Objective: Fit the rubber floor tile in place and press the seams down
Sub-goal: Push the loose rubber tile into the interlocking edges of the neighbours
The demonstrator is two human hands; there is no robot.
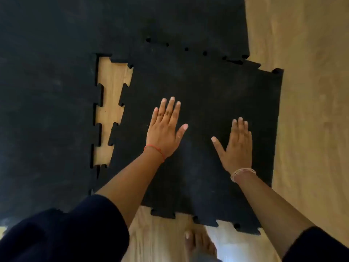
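Note:
A loose black rubber tile with puzzle-shaped edges lies on the wooden floor, turned slightly clockwise. My left hand rests flat on its middle, fingers spread. My right hand lies flat on it further right, thumb out. A wedge of bare wood shows between the tile's left teeth and the laid mat. The tile's far edge overlaps the laid tiles behind it, and its far right corner sticks out past them.
Laid black rubber flooring covers the left and the far side. Bare wooden floor runs along the right and the near side. A bare foot stands on the wood just below the tile's near edge. Dark sleeves cover both upper arms.

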